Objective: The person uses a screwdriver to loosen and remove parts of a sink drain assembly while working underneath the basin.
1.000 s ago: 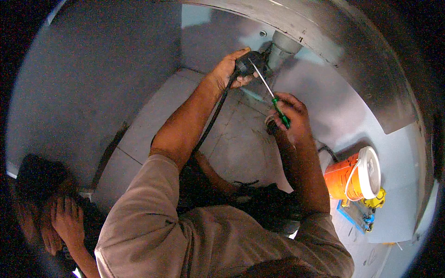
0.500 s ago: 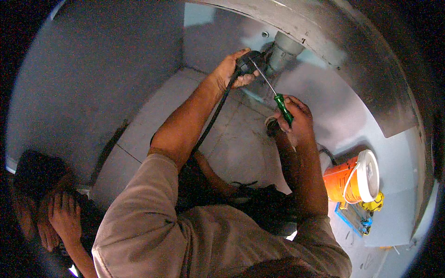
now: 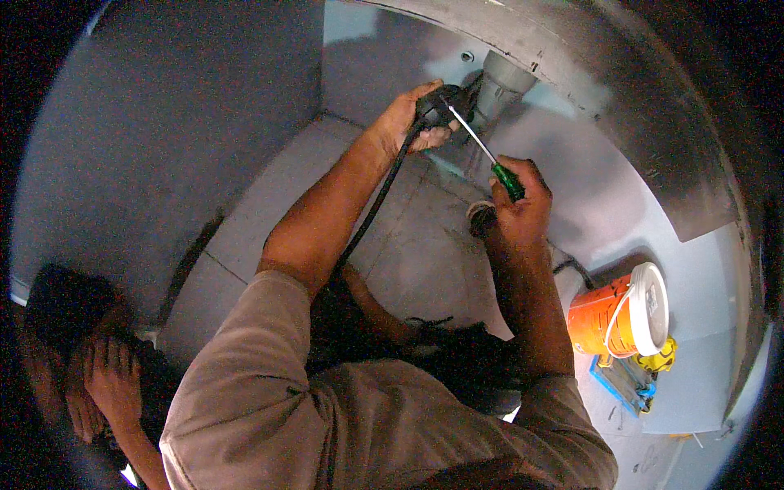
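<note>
My left hand is closed round a black rounded fitting, with the thumb on top and fingers underneath. From the fitting, a thick black cable runs down along my left forearm. In my right hand is the green handle of a screwdriver. Its metal shaft points up and left, and the tip meets the face of the fitting. Too small to make out is whatever lies under the tip. Just behind the fitting, a grey pipe comes down from the overhead edge.
An orange bucket with a white lid stands at the right, beside a blue-edged tray and a yellow item. A dark overhead slab curves above. At the lower left, another person's hand rests. A round floor opening lies near my right wrist.
My right hand has turned on the screwdriver's handle and shifted slightly right. The tip remains at the black fitting, and my left hand has hardly moved.
</note>
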Demonstrator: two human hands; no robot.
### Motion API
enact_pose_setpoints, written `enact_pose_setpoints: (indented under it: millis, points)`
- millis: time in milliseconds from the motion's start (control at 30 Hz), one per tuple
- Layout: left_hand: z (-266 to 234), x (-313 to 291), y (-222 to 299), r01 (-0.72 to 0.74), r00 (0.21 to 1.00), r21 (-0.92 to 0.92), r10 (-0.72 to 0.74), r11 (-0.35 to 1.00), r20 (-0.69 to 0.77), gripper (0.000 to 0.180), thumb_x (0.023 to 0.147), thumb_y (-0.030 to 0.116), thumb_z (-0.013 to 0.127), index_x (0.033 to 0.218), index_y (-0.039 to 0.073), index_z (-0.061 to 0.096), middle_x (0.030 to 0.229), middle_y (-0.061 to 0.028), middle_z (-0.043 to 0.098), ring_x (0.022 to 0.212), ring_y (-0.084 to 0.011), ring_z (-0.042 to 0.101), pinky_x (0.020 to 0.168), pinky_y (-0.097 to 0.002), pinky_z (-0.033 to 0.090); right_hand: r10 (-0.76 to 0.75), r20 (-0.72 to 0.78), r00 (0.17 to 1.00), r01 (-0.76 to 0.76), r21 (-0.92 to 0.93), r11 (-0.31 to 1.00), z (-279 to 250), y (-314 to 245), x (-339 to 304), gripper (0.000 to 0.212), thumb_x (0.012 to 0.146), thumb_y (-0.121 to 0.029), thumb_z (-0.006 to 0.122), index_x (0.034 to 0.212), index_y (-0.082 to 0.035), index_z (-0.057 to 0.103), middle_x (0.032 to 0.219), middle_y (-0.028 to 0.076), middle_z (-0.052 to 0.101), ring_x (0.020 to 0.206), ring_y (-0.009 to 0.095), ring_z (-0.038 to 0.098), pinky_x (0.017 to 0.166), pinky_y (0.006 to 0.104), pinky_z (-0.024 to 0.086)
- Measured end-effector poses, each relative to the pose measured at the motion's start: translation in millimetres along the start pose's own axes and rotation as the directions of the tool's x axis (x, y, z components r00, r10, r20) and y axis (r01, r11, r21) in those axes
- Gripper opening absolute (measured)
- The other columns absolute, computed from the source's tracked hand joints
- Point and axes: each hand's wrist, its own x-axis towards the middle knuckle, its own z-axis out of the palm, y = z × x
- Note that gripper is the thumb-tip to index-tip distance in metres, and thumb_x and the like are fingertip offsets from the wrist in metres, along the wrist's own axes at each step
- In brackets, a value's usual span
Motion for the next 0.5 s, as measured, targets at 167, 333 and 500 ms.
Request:
enact_pose_setpoints:
  millis: [167,333,500]
  points:
    - [3,-7,0,-0.044,0.979,0.185,0.080,0.982,-0.188,0.047,0.100,0.048,0.043,0.103,0.003,0.056,0.079,-0.0201,0.061,0.047,-0.0185,0.050,0.036,-0.0260,0.037,0.484,0.084,0.871,-0.489,0.235,0.840,-3,-20,-3,0.018,0.091,-0.009,0.063,0.108,-0.005,0.065,0.081,0.002,0.064,0.066,0.007,0.054,0.056,0.0229,0.043]
    - [-14,2,-2,-0.068,0.997,0.075,0.070,0.995,-0.016,0.046,0.101,0.047,0.042,0.103,0.003,0.056,0.078,-0.0212,0.060,0.047,-0.0191,0.050,0.036,-0.0280,0.038,-0.032,0.041,0.999,0.033,-0.035,0.999,-4,9,-1,0.019,0.091,-0.007,0.063,0.110,-0.002,0.064,0.082,0.001,0.064,0.071,0.008,0.057,0.060,0.0243,0.045]
    - [-8,-4,1,-0.013,0.998,0.027,0.014,1.000,-0.053,0.046,0.101,0.044,0.042,0.106,0.000,0.056,0.079,-0.0238,0.060,0.049,-0.0221,0.051,0.035,-0.0279,0.037,0.248,0.114,0.962,-0.251,0.011,0.968,-5,6,-8,0.019,0.089,-0.004,0.063,0.108,0.000,0.062,0.085,0.003,0.063,0.081,0.012,0.060,0.074,0.0259,0.048]
